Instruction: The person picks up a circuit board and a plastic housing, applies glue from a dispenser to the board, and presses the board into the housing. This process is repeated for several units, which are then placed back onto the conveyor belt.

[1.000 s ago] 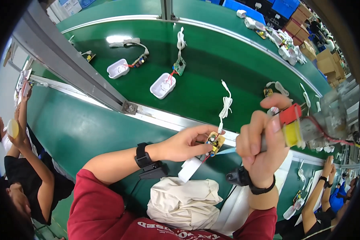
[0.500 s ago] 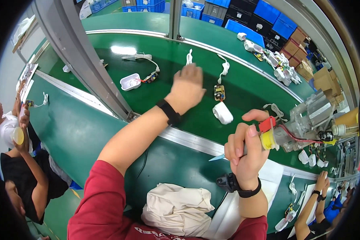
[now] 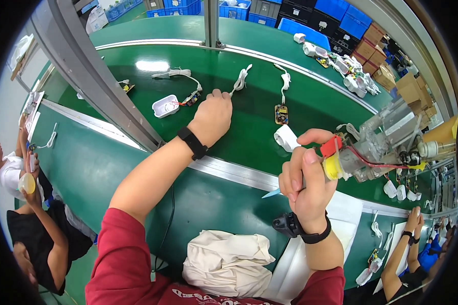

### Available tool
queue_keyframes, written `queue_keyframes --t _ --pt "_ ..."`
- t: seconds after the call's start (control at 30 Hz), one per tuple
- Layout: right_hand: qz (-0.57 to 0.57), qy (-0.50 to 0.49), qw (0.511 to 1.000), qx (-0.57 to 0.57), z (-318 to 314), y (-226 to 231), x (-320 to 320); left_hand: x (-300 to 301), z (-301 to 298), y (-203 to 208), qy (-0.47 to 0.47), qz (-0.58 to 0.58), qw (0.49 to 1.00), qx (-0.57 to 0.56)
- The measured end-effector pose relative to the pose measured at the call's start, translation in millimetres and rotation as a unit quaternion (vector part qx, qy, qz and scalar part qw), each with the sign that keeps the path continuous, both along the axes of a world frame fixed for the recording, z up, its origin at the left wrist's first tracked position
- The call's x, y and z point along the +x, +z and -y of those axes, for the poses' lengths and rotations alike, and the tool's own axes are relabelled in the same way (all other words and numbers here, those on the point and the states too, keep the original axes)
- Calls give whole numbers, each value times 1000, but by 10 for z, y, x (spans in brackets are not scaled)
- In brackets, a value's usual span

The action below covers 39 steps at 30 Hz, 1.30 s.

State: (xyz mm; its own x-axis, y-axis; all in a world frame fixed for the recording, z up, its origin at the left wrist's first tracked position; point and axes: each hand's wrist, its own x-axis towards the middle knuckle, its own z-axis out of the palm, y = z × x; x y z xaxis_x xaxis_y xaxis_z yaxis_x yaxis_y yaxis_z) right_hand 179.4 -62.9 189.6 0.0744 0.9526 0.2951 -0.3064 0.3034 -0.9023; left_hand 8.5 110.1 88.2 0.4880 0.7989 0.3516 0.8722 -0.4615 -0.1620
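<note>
- Two grips in play: left grip (image 3: pixel 213 118) is over the far desk strip (image 3: pixel 257 109); right grip (image 3: pixel 310 185) is curled round a pale-blue-tipped tool (image 3: pixel 272 193).
- Left: back of hand faces us, fingertips hidden. Can't tell if closed on anything.
- Thing at hand: white coiled cable (image 3: pixel 240 80), lying on the far strip, near end running to the left fingers. Whatever's under the palm can't be seen.
- Handling, my call: pinch at a solid part, not the bundle; lift straight, don't haul by the cord. Thin leads likely dislike tugging.
- Point the tool tip away from the left path; best parked to the right.
- Left neighbour is tight: circuit board (image 3: pixel 191 99), red-wired to a white housing (image 3: pixel 166 106), sits just beside the left hand. Don't sweep that way.
- Right neighbour: second board (image 3: pixel 281 114) with white shell (image 3: pixel 286 138) below it, near the right knuckles.
- Best gap: bare strip between left hand and second board.
- Metal rail (image 3: pixel 239 177) runs under the left forearm; lift over it, don't drag.
- Near desk (image 3: pixel 219 208) has room between left forearm and tool tip; cream cloth (image 3: pixel 228 262) bounds it bodyside. Grey post (image 3: pixel 96 81) limits far left.
</note>
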Motion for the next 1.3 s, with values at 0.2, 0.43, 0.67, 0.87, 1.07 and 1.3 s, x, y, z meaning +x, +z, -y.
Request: queue_keyframes --t 0.2,0.43,0.67,0.87,1.07,1.3 --pt "3 -4 1000 -6 -35 -37 100 0 101 274 -8 348 854 -386" --pt "-3 -21 1000 -8 -87 -72 198 14 802 41 -27 646 204 -735" --pt "18 -48 999 -6 -149 -92 274 331 1590 -101 -52 673 307 -671" --pt "-4 -40 999 22 -171 -149 264 275 1615 -169 -176 603 366 -687" --pt "-30 -25 999 10 -138 -148 222 307 1655 -186 -188 610 379 -670" --pt "-11 -7 1000 17 -101 -192 197 319 1670 -187 -188 608 370 -677"
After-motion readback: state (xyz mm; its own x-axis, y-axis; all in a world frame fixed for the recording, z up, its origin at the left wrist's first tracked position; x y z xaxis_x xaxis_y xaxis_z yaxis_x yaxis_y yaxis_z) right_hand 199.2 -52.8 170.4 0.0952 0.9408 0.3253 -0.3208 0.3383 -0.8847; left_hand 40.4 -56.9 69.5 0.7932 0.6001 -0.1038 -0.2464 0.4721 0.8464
